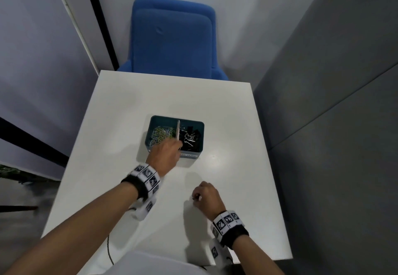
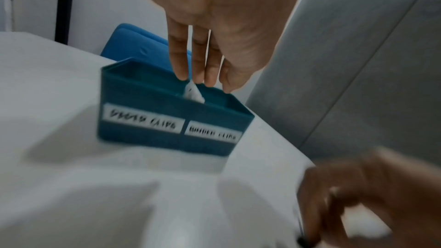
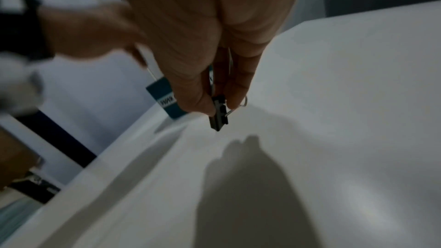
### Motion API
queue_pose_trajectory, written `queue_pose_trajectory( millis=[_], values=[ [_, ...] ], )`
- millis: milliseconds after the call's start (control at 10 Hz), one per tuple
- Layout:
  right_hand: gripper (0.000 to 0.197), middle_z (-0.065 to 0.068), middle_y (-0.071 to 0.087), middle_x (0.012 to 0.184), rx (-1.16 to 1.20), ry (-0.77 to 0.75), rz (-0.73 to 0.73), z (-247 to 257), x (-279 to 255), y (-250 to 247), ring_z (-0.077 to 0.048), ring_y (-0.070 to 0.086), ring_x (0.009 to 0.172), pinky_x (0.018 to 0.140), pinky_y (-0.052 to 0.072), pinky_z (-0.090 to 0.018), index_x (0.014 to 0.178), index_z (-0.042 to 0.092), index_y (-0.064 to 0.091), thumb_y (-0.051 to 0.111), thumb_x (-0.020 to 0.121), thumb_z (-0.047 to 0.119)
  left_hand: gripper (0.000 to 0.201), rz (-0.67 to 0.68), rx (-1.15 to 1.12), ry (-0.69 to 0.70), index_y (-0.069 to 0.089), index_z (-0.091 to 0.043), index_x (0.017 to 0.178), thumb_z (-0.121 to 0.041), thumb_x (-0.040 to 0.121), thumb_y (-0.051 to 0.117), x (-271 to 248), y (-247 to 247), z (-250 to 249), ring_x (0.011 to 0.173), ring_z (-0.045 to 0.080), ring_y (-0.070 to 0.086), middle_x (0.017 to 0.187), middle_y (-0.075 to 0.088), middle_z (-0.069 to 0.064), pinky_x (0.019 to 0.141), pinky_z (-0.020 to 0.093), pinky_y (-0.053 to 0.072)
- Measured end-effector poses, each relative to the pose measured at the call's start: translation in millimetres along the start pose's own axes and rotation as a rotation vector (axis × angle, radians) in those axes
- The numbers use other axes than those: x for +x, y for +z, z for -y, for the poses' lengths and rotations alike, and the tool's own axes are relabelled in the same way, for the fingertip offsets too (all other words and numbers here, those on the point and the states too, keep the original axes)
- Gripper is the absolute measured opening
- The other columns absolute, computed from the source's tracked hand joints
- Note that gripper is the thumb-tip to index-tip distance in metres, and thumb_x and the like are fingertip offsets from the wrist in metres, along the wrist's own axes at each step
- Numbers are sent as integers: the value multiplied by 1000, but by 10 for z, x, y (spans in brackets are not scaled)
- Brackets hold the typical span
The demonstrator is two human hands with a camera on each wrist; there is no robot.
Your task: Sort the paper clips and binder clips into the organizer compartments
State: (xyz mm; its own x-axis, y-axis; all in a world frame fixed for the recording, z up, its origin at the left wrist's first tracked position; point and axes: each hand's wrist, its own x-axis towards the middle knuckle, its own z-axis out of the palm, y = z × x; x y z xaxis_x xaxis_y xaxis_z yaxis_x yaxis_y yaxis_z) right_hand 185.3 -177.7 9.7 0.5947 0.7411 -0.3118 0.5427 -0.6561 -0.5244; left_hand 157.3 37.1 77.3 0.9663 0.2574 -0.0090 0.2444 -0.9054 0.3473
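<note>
A teal organizer (image 1: pixel 150 143) stands mid-table, split by a white divider (image 1: pixel 178 130). Coloured paper clips (image 1: pixel 160 134) fill its left compartment and black binder clips (image 1: pixel 191 140) its right. Its front carries two blurred white labels (image 2: pixel 143 120). My left hand (image 1: pixel 170 152) hangs over the organizer's near edge. Its fingers (image 2: pixel 179 59) are straight, tips just above the divider (image 2: pixel 194 93), and I see nothing between them. My right hand (image 1: pixel 204 195) is nearer me, above the bare table, and pinches a black binder clip (image 3: pixel 218 114) by its wire handles.
The white table (image 1: pixel 129 106) is bare around the organizer. A blue chair (image 1: pixel 172 37) stands beyond the far edge. A grey partition (image 1: pixel 323 102) runs along the right side. A thin dark cable (image 1: pixel 108 251) crosses the near edge.
</note>
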Motion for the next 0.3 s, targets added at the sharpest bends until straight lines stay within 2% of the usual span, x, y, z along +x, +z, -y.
queue_pose_trajectory(
  millis=[100, 200, 300],
  values=[
    [12, 0, 62, 82, 47, -50, -101, 118, 159, -350, -16, 56, 76, 68, 40, -20, 75, 16, 70, 70, 71, 5, 11, 32, 19, 16, 63, -22, 88, -17, 79, 60, -704, 260, 242, 71, 19, 63, 82, 64, -3, 48, 27, 51],
    [13, 5, 57, 79, 72, -94, -254, 291, 414, -753, -9, 49, 73, 64, 31, -6, 74, 16, 67, 71, 73, 3, 10, 111, -93, -63, 54, -29, 79, -32, 76, 46, -1483, 463, 470, 62, 7, 59, 67, 57, -12, 43, 21, 43],
    [13, 1, 59, 81, 75, -108, -372, 414, 747, -1029, -16, 55, 75, 64, 33, -9, 77, 15, 67, 69, 74, 2, 10, 300, -223, -277, 53, -39, 78, -41, 68, 51, -2212, 544, 746, 54, -4, 53, 64, 55, -22, 47, 6, 30]
  ],
)
